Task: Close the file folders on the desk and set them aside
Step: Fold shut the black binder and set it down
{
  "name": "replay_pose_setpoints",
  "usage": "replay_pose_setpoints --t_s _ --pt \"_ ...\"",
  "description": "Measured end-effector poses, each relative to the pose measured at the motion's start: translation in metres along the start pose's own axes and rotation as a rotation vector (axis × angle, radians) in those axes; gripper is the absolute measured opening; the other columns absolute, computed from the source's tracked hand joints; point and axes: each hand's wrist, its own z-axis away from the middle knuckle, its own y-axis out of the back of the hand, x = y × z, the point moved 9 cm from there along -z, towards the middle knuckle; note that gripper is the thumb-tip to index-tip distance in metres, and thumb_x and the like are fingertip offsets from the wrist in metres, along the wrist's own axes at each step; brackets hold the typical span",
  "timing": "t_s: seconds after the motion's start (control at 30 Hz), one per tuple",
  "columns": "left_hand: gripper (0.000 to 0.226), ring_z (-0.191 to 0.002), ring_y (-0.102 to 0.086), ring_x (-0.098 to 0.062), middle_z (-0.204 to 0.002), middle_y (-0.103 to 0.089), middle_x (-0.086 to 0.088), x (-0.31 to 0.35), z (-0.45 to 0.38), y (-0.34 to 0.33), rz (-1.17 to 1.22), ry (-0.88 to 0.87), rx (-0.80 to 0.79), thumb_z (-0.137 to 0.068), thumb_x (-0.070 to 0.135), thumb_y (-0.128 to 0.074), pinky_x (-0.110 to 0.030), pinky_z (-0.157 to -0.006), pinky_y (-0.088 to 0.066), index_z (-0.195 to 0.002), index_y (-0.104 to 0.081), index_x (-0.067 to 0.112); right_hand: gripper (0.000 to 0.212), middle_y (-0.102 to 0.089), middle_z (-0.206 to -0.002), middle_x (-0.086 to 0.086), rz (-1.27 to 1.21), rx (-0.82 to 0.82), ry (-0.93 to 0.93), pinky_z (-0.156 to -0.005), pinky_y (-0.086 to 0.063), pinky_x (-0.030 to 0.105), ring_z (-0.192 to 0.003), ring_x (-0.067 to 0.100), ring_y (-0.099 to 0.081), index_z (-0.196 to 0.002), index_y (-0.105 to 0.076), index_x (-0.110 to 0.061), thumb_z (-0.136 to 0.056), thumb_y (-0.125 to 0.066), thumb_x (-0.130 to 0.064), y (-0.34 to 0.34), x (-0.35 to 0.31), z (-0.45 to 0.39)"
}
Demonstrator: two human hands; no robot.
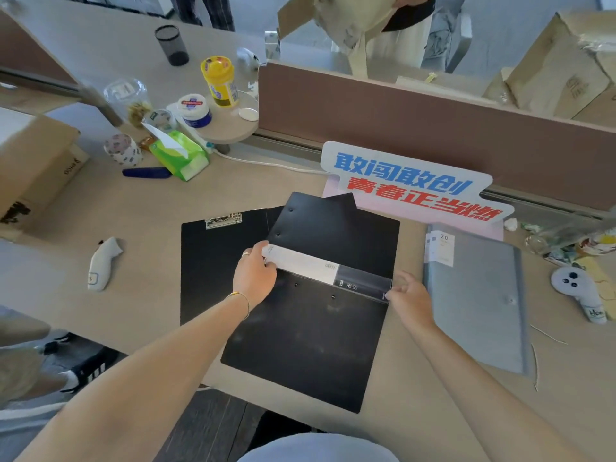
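A black file folder (pixel 310 345) lies open in the middle of the desk, its spine with a white label (pixel 306 263) raised between the two covers. My left hand (pixel 255 276) grips the left end of that spine. My right hand (pixel 408 296) pinches its right end. Under it, to the left, lies a black clipboard folder (pixel 206 261) with a metal clip (pixel 223 220) at the top. A grey folder (pixel 480 298) lies shut on the right of the desk.
A printed sign (pixel 410 181) leans on the brown partition (pixel 433 118) behind the folders. White controllers lie at left (pixel 101 263) and right (pixel 576 291). A tissue pack (pixel 180 155), jars, a cardboard box (pixel 30 168) and a white cable crowd the back left.
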Motion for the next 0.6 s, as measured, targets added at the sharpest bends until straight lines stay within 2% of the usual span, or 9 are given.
replay_pose_setpoints --t_s 0.07,0.17,0.23,0.3,0.37,0.43,0.5,0.6 --pt "0.05 -0.102 -0.057 -0.02 -0.14 -0.053 -0.008 0.01 0.003 0.01 0.002 -0.031 0.03 -0.099 0.012 -0.051 -0.026 -0.084 -0.042 -0.148 -0.046 0.023 0.057 -0.064 -0.111 -0.001 -0.021 0.028 0.04 -0.087 -0.052 0.033 -0.101 0.018 -0.062 -0.134 -0.054 -0.028 -0.082 -0.064 -0.011 0.006 -0.013 0.005" --pt "0.049 -0.104 -0.058 -0.022 -0.132 -0.055 -0.007 0.025 0.006 0.024 0.028 -0.079 0.076 -0.097 0.01 -0.05 -0.025 -0.082 -0.042 -0.144 -0.051 0.022 0.063 -0.053 -0.13 0.0 0.032 0.073 0.133 -0.074 -0.052 0.021 -0.108 0.016 -0.058 -0.137 -0.051 -0.028 -0.08 -0.073 -0.01 0.013 -0.038 0.013" --pt "0.047 -0.098 -0.055 -0.018 -0.129 -0.055 -0.006 0.035 0.009 0.032 0.054 -0.104 0.111 -0.097 0.007 -0.051 -0.02 -0.075 -0.04 -0.142 -0.054 0.02 0.073 -0.048 -0.138 0.0 0.121 0.078 0.19 -0.084 -0.057 0.029 -0.12 0.021 -0.055 -0.141 -0.047 -0.029 -0.078 -0.077 -0.01 0.014 -0.055 0.017" --pt "0.046 -0.093 -0.052 -0.016 -0.125 -0.055 -0.007 0.046 0.011 0.041 0.072 -0.131 0.147 -0.096 0.005 -0.052 -0.012 -0.068 -0.035 -0.139 -0.057 0.019 0.082 -0.044 -0.143 0.002 0.266 0.071 0.253 -0.097 -0.054 0.038 -0.128 0.025 -0.05 -0.146 -0.042 -0.031 -0.075 -0.081 -0.015 0.016 -0.071 0.02" --pt "0.045 -0.093 -0.05 -0.014 -0.122 -0.056 -0.007 0.056 0.014 0.049 0.087 -0.154 0.181 -0.094 0.003 -0.055 -0.007 -0.067 -0.033 -0.136 -0.059 0.018 0.083 -0.046 -0.142 0.002 0.49 0.121 0.346 -0.102 -0.047 0.04 -0.129 0.027 -0.048 -0.147 -0.041 -0.031 -0.075 -0.083 -0.028 0.021 -0.087 0.025" --pt "0.047 -0.096 -0.051 -0.017 -0.119 -0.056 -0.008 0.067 0.018 0.057 0.117 -0.166 0.211 -0.09 0.0 -0.059 -0.008 -0.072 -0.033 -0.133 -0.061 0.018 0.078 -0.052 -0.138 0.001 0.661 0.233 0.465 -0.106 -0.04 0.046 -0.128 0.03 -0.047 -0.143 -0.047 -0.03 -0.074 -0.082 -0.041 0.031 -0.106 0.031" --pt "0.048 -0.1 -0.055 -0.021 -0.119 -0.055 -0.009 0.079 0.022 0.066 0.152 -0.18 0.243 -0.087 -0.002 -0.063 -0.015 -0.081 -0.038 -0.13 -0.063 0.018 0.061 -0.061 -0.128 0.0 0.73 0.34 0.561 -0.106 -0.037 0.051 -0.123 0.031 -0.048 -0.128 -0.061 -0.028 -0.073 -0.08 -0.047 0.043 -0.123 0.037" --pt "0.046 -0.111 -0.056 -0.024 -0.128 -0.05 -0.008 0.097 0.029 0.074 0.206 -0.21 0.252 -0.089 -0.002 -0.064 -0.028 -0.095 -0.049 -0.13 -0.062 0.019 0.035 -0.071 -0.104 -0.004 0.789 0.42 0.675 -0.102 -0.037 0.046 -0.109 0.026 -0.05 -0.096 -0.071 -0.024 -0.073 -0.079 -0.049 0.053 -0.14 0.042"
